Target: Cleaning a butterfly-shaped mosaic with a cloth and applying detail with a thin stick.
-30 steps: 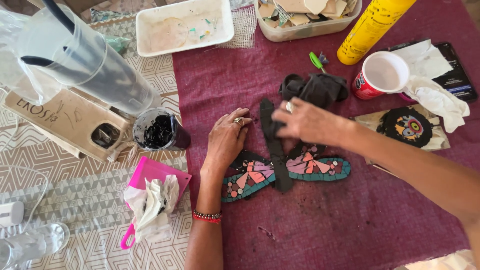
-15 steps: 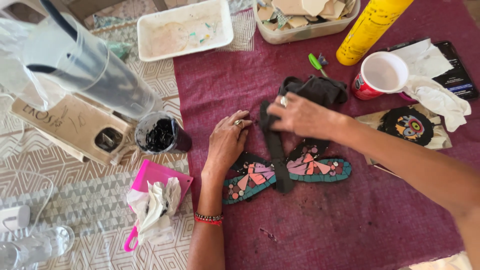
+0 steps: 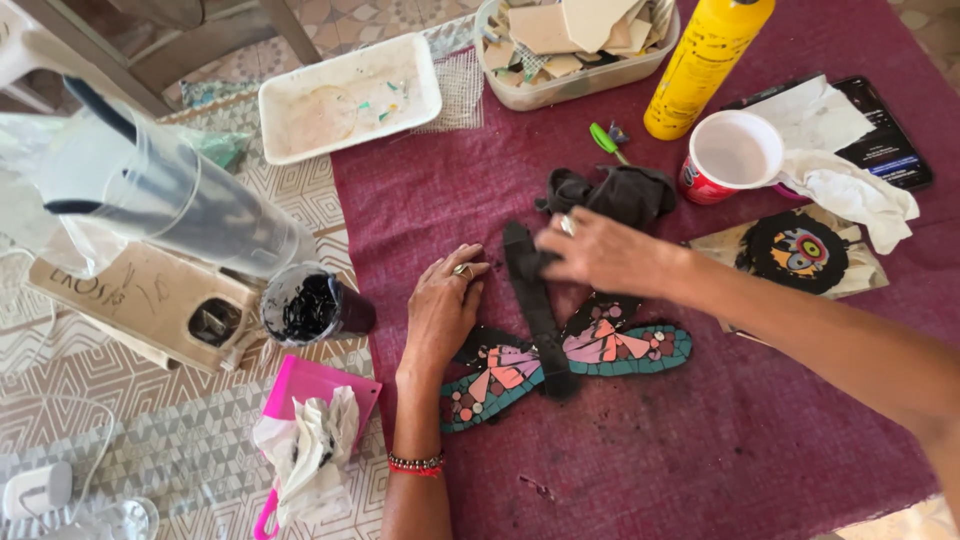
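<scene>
The dragonfly-shaped mosaic piece with teal, pink and black tile wings [image 3: 610, 350] lies flat on the maroon woven cloth [image 3: 700, 440]. We rest our left hand [image 3: 442, 305] palm down, fingers loose and gripping nothing, on the upper left wing. Our right hand [image 3: 598, 252] covers the top of the dark body; its fingers appear to pinch the black rag [image 3: 610, 192], though blur prevents certainty. 1 black-stained plastic cup [image 3: 305, 305] stands well left.

A tall yellow spray can [image 3: 705, 65] with dark print stands at the top edge, a red-labelled white cup [image 3: 728, 157] just below it, and a dark phone screen [image 3: 888, 150] lies far right under white paper.
</scene>
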